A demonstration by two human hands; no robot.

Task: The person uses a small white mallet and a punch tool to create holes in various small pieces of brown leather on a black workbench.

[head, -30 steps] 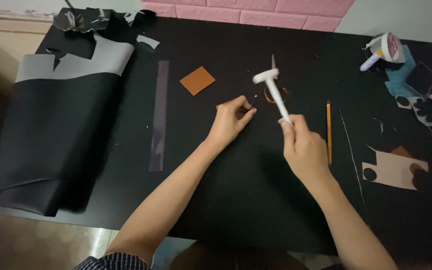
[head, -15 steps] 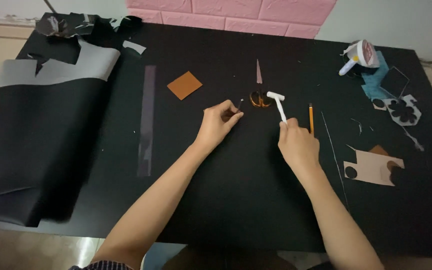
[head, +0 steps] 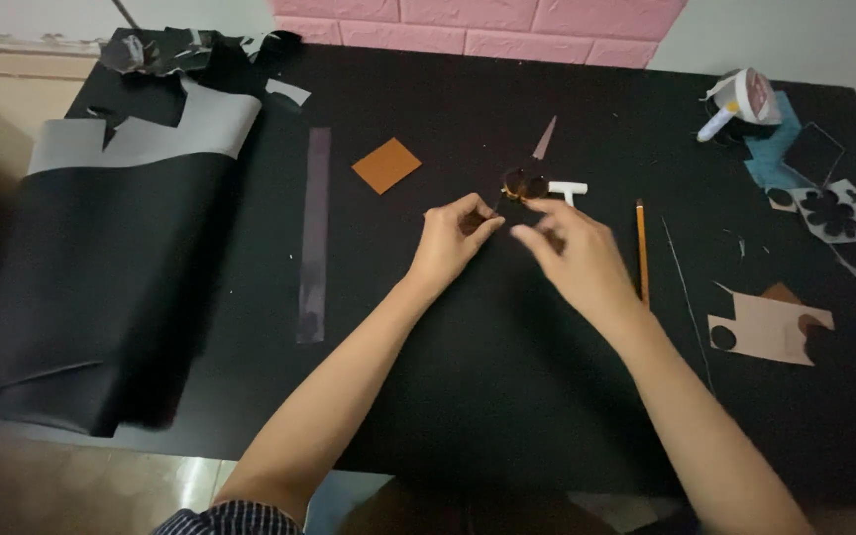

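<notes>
Head view, right hand [head: 572,253] has released white tool [head: 569,189], fingers loose, left hand [head: 455,236] pinching a small piece.

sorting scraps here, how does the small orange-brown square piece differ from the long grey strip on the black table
The small orange-brown square piece is compact and lies turned like a diamond; the long grey strip is narrow and runs nearly straight away from the person. The square sits nearer the left hand. Both lie flat, untouched.

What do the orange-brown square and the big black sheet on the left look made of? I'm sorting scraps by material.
Orange-brown square: probably leather or faux leather, matte, flat and cleanly cut. Big black sheet: a pliable leather-like material, dull black face, grey backing where its top edge shows. Neither is certain by look alone.
</notes>
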